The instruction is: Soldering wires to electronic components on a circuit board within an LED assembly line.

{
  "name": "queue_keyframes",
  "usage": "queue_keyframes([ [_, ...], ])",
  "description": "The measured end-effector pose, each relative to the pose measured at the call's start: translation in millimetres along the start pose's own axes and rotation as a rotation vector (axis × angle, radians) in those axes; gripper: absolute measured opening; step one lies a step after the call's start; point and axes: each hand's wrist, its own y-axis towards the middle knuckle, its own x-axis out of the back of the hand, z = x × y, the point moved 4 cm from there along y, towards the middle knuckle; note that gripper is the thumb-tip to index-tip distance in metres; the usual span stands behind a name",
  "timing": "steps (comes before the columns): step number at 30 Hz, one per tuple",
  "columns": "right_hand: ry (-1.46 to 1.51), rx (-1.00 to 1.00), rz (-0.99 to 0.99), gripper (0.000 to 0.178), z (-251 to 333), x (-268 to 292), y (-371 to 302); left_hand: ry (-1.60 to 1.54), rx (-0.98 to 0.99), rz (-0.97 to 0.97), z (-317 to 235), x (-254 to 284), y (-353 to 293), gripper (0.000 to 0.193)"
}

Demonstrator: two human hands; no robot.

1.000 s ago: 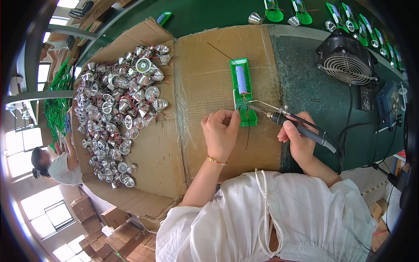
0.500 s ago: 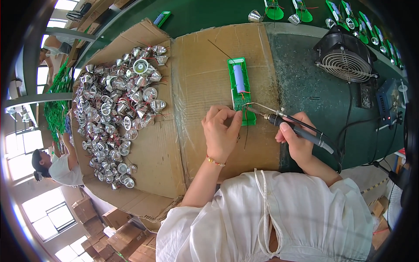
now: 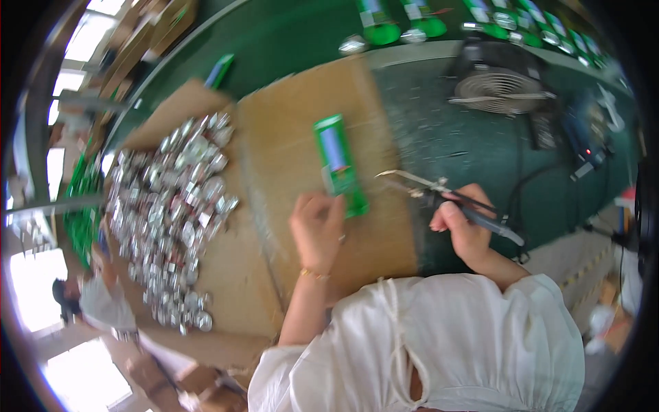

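Observation:
A green plastic housing (image 3: 354, 195) lies on the cardboard sheet in front of me, a pale purple battery cell (image 3: 333, 147) set in its upper part. Beside its lower left edge is my left hand (image 3: 316, 230), fingers curled in and thumb close to the forefinger. Blur hides whether anything thin is between them. My right hand (image 3: 465, 226) grips a soldering iron (image 3: 493, 226) with a thin bent metal tube (image 3: 412, 177) along it. The iron's front end points left, apart from the housing's right side. Small details inside the housing are smeared.
On the left, a cardboard box (image 3: 226, 281) holds a heap of silvery reflector cups (image 3: 182, 199). A black fan (image 3: 498, 89) and a blue soldering station (image 3: 583, 130) stand to the right, with cables. More green housings (image 3: 381, 31) line the far side. Another person (image 3: 103, 299) is at far left.
The iron's front end has drawn away from the housing toward the right. My left hand stays near the housing's lower left. The whole view has shifted and blurred.

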Motion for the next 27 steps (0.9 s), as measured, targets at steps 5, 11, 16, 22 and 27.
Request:
queue_keyframes([
  [5, -0.145, 0.034, -0.205, 0.016, 25, 62, -10, 0.020, -0.047, 0.000, 1, 7, -2, 0.010],
  [11, -0.407, 0.307, -0.721, 0.018, 72, 190, -4, -0.013, 0.091, -0.004, 16, 5, -2, 0.015],
  [16, -0.498, 0.226, -0.542, 0.018, 94, 224, 58, -0.042, 0.123, 0.010, 18, 4, 0, 0.015],
  [22, -0.491, 0.102, -0.296, 0.018, 69, 233, 124, -0.165, 0.048, 0.013, -5, 16, -3, 0.011],
  [27, -0.848, 0.210, -0.578, 0.022, 70, 251, 131, 0.182, 0.067, 0.268, -3, 16, 4, 0.014],
])
